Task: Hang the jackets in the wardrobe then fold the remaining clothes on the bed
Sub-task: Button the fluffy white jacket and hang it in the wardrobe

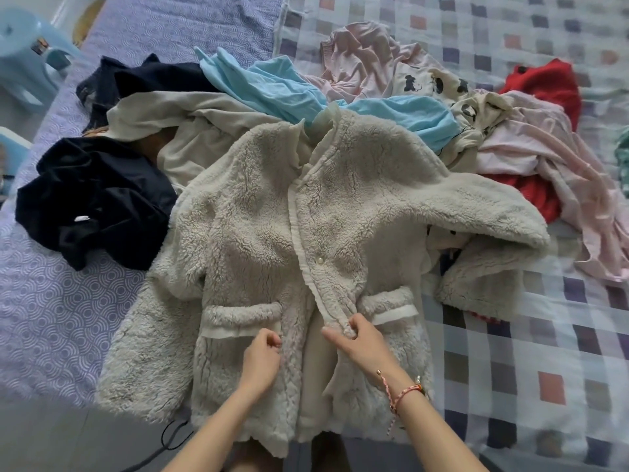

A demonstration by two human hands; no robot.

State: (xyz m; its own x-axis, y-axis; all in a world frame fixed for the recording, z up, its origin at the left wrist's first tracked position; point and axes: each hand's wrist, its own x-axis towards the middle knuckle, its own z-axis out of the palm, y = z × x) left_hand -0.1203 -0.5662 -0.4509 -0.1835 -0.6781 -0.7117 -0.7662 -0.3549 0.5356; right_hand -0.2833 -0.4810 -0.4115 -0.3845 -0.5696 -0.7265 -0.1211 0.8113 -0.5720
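Bed — L grip + R grip, curled, at jacket front

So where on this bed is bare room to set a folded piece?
The checked blanket right of the fleece jacket, below the pink garment; purple sheet left of it, below the navy garment. Crowded behind the jacket, where the pile lies.

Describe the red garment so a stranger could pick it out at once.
Start at the bed, on the side with the checked cover. At the right end of the clothes beyond the cream fleece jacket, the red garment lies partly under a pale pink garment. It is the only red piece there.
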